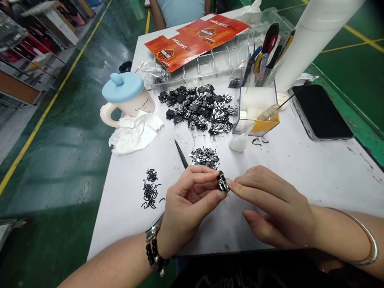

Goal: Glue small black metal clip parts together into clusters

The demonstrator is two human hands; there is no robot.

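My left hand (189, 204) pinches a small black and chrome part (223, 183) between thumb and fingers, just above the white table (315, 168). My right hand (270, 204) meets it from the right, its fingertips pressed together against the same part. A thin black pick (181, 154) lies on the table just behind my left hand. Behind both hands sits a small heap of shiny chrome bits (205, 157), and farther back a larger pile of black and chrome parts (199, 106). Several tiny black curved pieces (150, 189) are scattered to the left.
A cream mug with a blue lid (126, 98) and a crumpled white cloth (135, 132) stand at the left. A clear box with tools (258, 108), a white glue bottle (240, 141), a phone (321, 112), a white roll (312, 36) and an orange card (195, 40) lie behind. Another person sits at the far end.
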